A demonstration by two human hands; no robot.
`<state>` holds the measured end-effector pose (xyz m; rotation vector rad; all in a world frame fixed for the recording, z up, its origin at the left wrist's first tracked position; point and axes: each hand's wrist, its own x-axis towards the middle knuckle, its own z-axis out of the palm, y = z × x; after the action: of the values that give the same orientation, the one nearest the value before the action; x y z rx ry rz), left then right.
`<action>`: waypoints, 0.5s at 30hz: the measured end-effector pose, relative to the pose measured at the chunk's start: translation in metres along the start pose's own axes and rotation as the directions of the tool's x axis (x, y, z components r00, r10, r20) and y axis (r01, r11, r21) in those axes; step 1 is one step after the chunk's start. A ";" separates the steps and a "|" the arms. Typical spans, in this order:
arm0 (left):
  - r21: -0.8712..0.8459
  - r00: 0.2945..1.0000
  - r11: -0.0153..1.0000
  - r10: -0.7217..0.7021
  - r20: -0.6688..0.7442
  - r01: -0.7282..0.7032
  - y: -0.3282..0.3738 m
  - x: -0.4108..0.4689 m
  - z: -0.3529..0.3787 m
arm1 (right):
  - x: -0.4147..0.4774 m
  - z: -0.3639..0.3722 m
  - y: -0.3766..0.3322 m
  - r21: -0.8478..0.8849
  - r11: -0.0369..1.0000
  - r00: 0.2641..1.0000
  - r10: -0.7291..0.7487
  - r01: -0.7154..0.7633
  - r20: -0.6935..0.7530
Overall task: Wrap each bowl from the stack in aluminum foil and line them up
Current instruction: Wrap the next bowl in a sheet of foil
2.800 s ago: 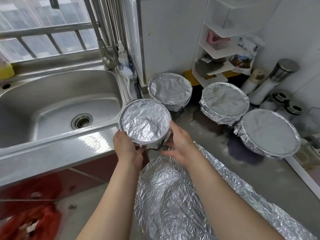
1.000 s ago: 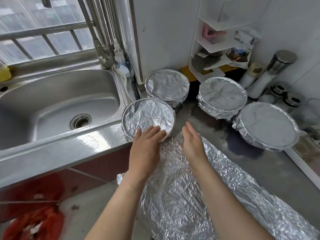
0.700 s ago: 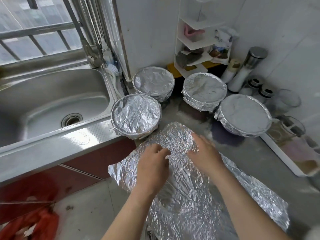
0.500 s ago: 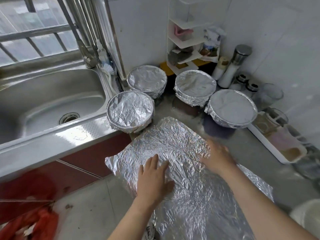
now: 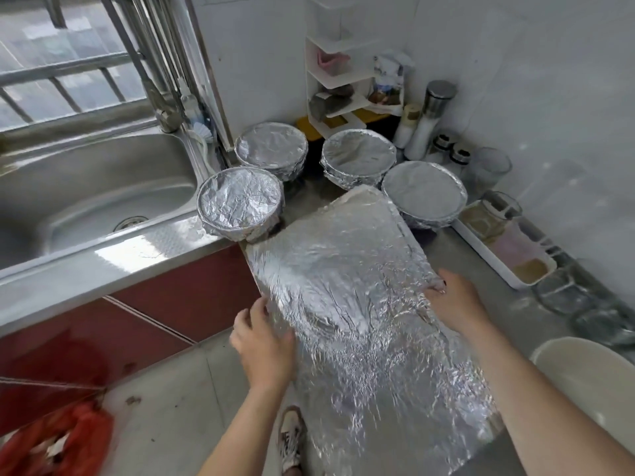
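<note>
Several foil-wrapped bowls stand on the counter: one (image 5: 240, 203) by the sink's edge, one (image 5: 271, 148) behind it, one (image 5: 358, 157) to its right and a wider one (image 5: 424, 192) at the far right. A long crinkled sheet of aluminum foil (image 5: 347, 290) lies spread over the counter and hangs over its front edge. My left hand (image 5: 264, 341) grips the sheet's left edge. My right hand (image 5: 453, 298) holds its right edge. A bare white bowl (image 5: 584, 376) shows at the lower right.
A steel sink (image 5: 86, 197) with a faucet (image 5: 161, 108) fills the left. A white corner shelf (image 5: 340, 80), shakers and jars (image 5: 433, 118) and a white tray (image 5: 505, 249) crowd the back right. A red bag (image 5: 58, 438) lies on the floor.
My hands let go of the nearest wrapped bowl by the sink, moved down onto the foil sheet, smoothed it flat and slid out to its two side edges. The view shifted right.
</note>
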<state>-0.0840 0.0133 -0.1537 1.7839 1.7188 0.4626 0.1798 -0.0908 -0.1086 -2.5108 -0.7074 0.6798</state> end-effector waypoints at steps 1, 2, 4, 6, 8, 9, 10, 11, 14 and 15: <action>-0.065 0.999 0.997 -0.033 0.016 0.034 0.001 0.002 0.001 | -0.004 -0.003 0.002 0.040 0.999 1.000 -0.013 0.014 -0.023; -0.109 0.998 0.993 -0.041 0.053 0.047 0.002 0.004 0.003 | -0.007 -0.004 0.004 0.082 0.996 0.999 -0.017 0.020 -0.039; -0.220 0.989 0.972 -0.050 0.136 0.079 0.009 0.009 0.010 | -0.013 -0.005 0.010 0.168 0.985 0.996 -0.024 0.037 -0.082; -0.352 0.976 0.923 -0.092 0.196 0.157 0.020 0.012 0.010 | -0.016 -0.003 0.018 0.223 0.972 0.989 -0.038 0.071 -0.146; -0.449 0.968 0.863 -0.162 0.190 0.233 0.028 0.017 0.011 | -0.018 -0.002 0.026 0.271 0.960 0.980 -0.014 0.069 -0.199; -0.489 0.963 0.832 -0.193 0.188 0.262 0.033 0.018 0.014 | -0.020 -0.005 0.029 0.300 0.952 0.974 0.005 0.065 -0.227; -0.510 0.959 0.815 -0.199 0.199 0.275 0.037 0.018 0.015 | -0.020 -0.006 0.029 0.333 0.941 0.969 0.020 0.066 -0.248; -0.529 0.954 0.798 -0.193 0.230 0.289 0.041 0.016 0.017 | -0.021 -0.008 0.031 0.373 0.926 0.964 0.041 0.062 -0.261; -0.587 0.931 0.739 -0.150 0.333 0.329 0.048 0.011 0.021 | -0.021 -0.011 0.029 0.522 0.852 0.954 0.124 0.039 -0.274; -0.578 0.929 0.748 -0.139 0.342 0.324 0.050 0.010 0.021 | -0.019 -0.012 0.028 0.566 0.823 0.950 0.150 0.034 -0.275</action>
<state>-0.0317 0.0213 -0.1390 1.0689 1.3432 0.5623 0.1824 -0.1271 -0.1078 -2.0149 -0.2559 0.4167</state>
